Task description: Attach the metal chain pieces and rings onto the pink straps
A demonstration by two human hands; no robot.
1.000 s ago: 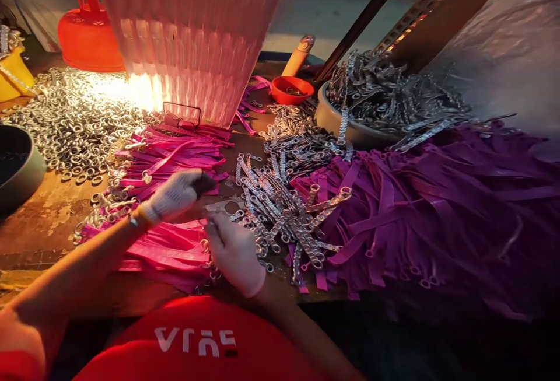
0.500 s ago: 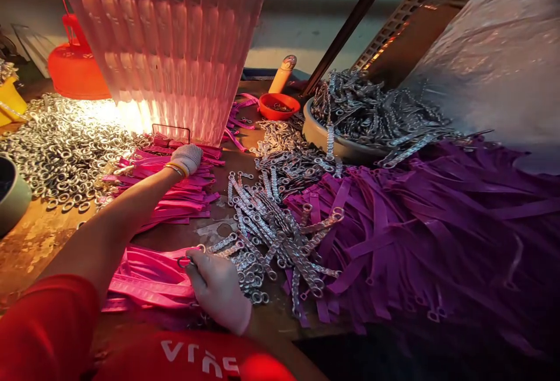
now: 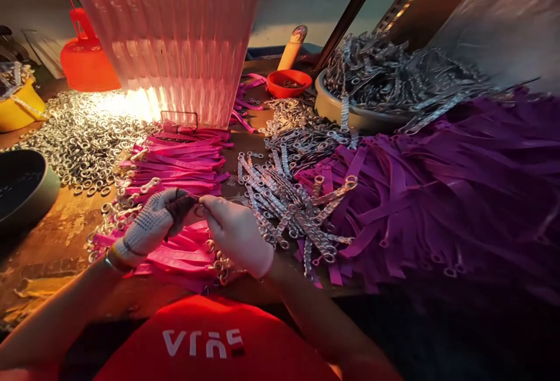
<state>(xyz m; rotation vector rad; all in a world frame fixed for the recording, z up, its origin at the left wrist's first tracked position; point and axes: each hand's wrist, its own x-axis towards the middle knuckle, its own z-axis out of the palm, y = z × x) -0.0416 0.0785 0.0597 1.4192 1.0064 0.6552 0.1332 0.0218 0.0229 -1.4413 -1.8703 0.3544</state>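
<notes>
My left hand point(image 3: 154, 222), in a dotted knit glove with dark fingertips, is closed in a pinch over the front pink straps; what it pinches is hidden. Its fingertips meet those of my right hand point(image 3: 238, 234), in a plain white glove. My right thumb and forefinger are closed on a small dark ring point(image 3: 200, 211). Beneath both hands lies a pile of pink straps point(image 3: 181, 255) with metal links at its ends. Farther back rests a second stack of pink straps point(image 3: 184, 162), under a wire frame point(image 3: 179, 114).
Loose metal rings point(image 3: 87, 136) are heaped at left beside a dark bowl point(image 3: 48, 185). A red lamp point(image 3: 90, 63) and a ribbed translucent panel point(image 3: 184, 37) stand behind. At right are metal chain strips point(image 3: 289, 206), purple straps point(image 3: 415, 212), a red dish point(image 3: 289, 83) and a chain-filled basin point(image 3: 359, 117).
My left hand has come back from the far pink straps to meet my right hand. The right hand has risen slightly, still pinching the ring. The view has shifted.
</notes>
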